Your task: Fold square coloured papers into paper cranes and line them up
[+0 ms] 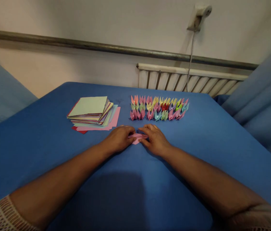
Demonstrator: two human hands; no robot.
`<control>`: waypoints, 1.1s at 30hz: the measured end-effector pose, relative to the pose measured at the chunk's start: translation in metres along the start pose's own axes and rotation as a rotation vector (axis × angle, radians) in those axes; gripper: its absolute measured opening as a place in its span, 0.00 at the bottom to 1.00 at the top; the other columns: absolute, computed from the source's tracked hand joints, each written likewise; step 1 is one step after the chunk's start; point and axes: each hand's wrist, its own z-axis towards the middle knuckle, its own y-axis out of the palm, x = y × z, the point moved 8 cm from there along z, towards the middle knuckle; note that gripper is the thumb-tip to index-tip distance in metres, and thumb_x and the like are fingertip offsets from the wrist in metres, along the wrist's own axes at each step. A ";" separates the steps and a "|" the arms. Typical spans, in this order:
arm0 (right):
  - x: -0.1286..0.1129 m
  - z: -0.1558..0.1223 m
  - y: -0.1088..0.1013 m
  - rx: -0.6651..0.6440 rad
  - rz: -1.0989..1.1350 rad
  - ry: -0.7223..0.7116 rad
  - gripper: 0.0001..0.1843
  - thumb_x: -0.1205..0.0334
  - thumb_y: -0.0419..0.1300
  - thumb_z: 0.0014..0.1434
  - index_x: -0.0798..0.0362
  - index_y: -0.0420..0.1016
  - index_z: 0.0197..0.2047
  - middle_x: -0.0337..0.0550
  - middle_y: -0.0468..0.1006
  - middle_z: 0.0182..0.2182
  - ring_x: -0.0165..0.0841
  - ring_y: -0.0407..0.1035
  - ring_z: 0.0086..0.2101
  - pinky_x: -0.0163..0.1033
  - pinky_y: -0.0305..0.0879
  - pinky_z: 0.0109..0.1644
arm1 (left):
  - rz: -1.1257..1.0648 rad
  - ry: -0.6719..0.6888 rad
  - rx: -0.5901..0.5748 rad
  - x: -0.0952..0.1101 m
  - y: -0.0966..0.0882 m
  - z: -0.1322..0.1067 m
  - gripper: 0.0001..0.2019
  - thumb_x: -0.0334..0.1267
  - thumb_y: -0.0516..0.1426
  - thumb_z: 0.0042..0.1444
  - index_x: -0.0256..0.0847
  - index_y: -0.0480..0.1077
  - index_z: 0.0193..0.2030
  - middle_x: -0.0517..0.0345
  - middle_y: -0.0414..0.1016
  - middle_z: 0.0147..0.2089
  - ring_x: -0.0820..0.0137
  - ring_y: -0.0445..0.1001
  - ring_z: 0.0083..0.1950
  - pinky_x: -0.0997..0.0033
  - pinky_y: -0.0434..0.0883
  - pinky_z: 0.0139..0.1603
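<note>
A small piece of pink folded paper (137, 138) lies on the blue-covered table between my two hands. My left hand (121, 138) pinches its left end between thumb and fingers. At the right end, my right hand (155, 140) grips it the same way, thumb toward me. The paper's near edge comes to a blunt point, and its ends are partly hidden by my fingers. Just beyond my right hand stand rows of small folded paper cranes (158, 109) in pink, yellow, green, red and blue. A stack of coloured paper sheets (89, 107) sits beyond my left hand.
The blue tablecloth (185, 144) spreads around my arms. Behind the table are a wall with a metal pipe (89, 45), a white radiator (174, 69) and a socket with a plugged-in cord (196, 22). Blue curtains (265, 93) hang at both sides.
</note>
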 end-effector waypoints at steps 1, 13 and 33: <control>0.001 0.000 0.000 0.012 0.034 -0.004 0.18 0.59 0.60 0.60 0.50 0.71 0.53 0.46 0.73 0.45 0.37 0.66 0.45 0.43 0.61 0.50 | 0.016 0.018 0.023 0.003 -0.001 -0.001 0.09 0.44 0.54 0.58 0.42 0.71 0.34 0.57 0.74 0.32 0.65 0.71 0.35 0.69 0.62 0.34; -0.009 -0.001 -0.030 0.213 -0.030 -0.111 0.06 0.65 0.54 0.64 0.51 0.71 0.42 0.43 0.77 0.38 0.36 0.68 0.41 0.42 0.59 0.47 | 0.127 0.204 0.362 0.022 -0.019 -0.001 0.07 0.28 0.55 0.56 0.39 0.69 0.40 0.54 0.76 0.40 0.63 0.72 0.43 0.63 0.65 0.48; -0.020 -0.006 -0.001 -0.144 -0.227 -0.077 0.10 0.62 0.50 0.66 0.56 0.71 0.41 0.48 0.74 0.39 0.36 0.64 0.41 0.41 0.59 0.47 | -0.112 0.142 0.047 0.004 -0.001 -0.015 0.09 0.39 0.53 0.60 0.41 0.71 0.44 0.54 0.74 0.43 0.64 0.70 0.46 0.65 0.65 0.49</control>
